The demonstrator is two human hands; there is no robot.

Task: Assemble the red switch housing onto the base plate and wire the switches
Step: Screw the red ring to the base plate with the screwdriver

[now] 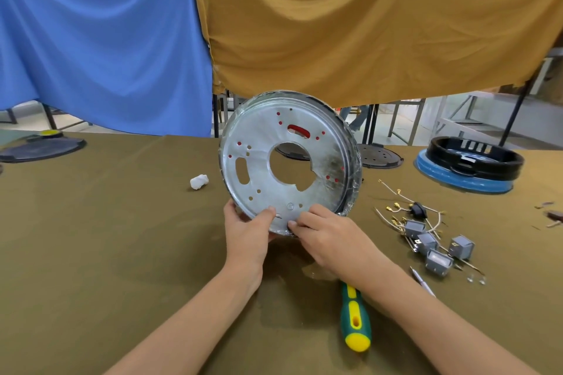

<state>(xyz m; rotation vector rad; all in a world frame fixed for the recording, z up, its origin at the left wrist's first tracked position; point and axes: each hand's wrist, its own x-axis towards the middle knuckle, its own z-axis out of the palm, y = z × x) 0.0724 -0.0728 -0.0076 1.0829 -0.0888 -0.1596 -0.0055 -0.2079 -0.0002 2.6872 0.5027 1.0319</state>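
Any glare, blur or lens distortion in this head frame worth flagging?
Head view: wide-angle bowing curves the olive table edge and hanging cloths; soft diffuse light, faint shadows under the hands; mild sheen on the round silver metal base plate, details readable; grey switches slightly soft.

Green-and-yellow screwdriver (pixel 355 318) on olive table cover (pixel 122 237), white plastic piece (pixel 199 182), blue cloth (pixel 97 36), mustard cloth (pixel 350 24) hung behind.

Silver base plate (pixel 259 161), red showing through holes; green-yellow screwdriver (pixel 355 318)
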